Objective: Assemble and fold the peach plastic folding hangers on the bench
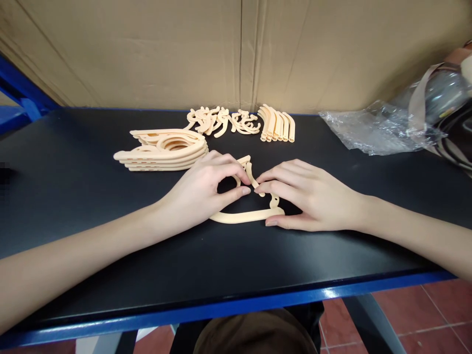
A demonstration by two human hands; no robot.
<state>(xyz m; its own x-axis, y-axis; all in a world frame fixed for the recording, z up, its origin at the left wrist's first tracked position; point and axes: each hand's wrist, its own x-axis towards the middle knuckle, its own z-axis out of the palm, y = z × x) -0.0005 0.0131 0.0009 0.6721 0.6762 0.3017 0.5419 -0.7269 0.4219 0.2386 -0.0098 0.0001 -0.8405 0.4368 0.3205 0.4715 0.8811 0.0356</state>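
Note:
A cream plastic folding hanger [243, 216] lies in front of me on the black table, its long curved arm nearest me. Within its outline is a small curved piece [252, 178], tilted across the middle. My left hand [210, 179] is closed, thumb and fingertips pinching at the left side of that piece. From the right, my right hand [306, 196] has its fingertips against the piece's lower end, with its thumb by the end of the long arm. My left hand covers the hanger's left part, and my right fingers hide some of its right side.
A stack of cream folded hangers [165, 152] lies left of centre. Behind are a pile of loose curved hooks [210, 120] and a row of hanger arms [276, 124]. Crumpled clear plastic [372, 128] and a bag lie at right. Cardboard [147, 54] closes off the back.

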